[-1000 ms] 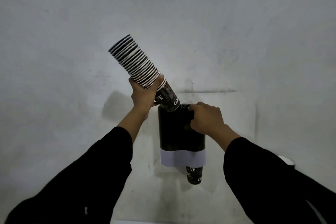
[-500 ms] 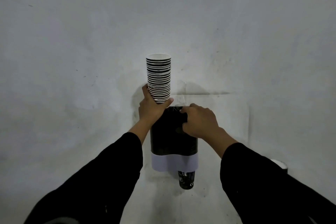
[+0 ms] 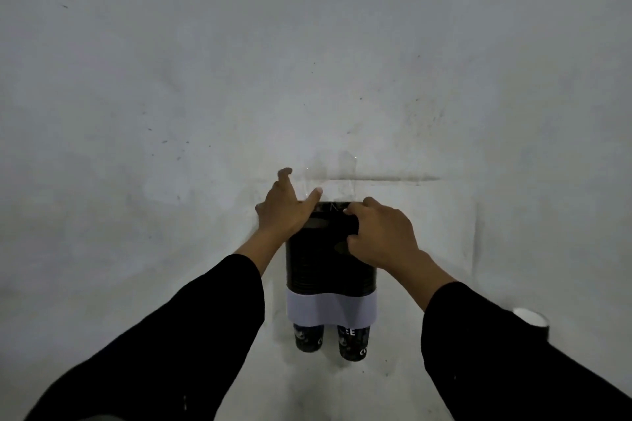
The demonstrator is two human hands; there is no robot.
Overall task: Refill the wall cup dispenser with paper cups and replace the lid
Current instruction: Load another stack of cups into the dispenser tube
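Note:
The wall cup dispenser [image 3: 321, 270] is a black housing with a white band [image 3: 331, 309] low on it. Two black printed paper cups [image 3: 308, 338] [image 3: 353, 342] stick out below the band, side by side. My left hand [image 3: 284, 208] rests at the dispenser's top left corner with its fingers spread and nothing in it, the thumb lying over the rim. My right hand [image 3: 379, 232] curls over the top right front of the housing and grips it. A faint clear flap [image 3: 342, 167] stands up against the wall above the opening. No cup stack shows above the dispenser.
A bare, scuffed grey-white wall [image 3: 307, 61] fills the view. At the lower right, behind my right sleeve, stands another dark cup with a white rim [image 3: 529, 318]. My two black sleeves cross the lower part of the view.
The cup stack in my left hand went from tilted to upright and then down into the dispenser. My left hand let go. A second cup now shows at the bottom.

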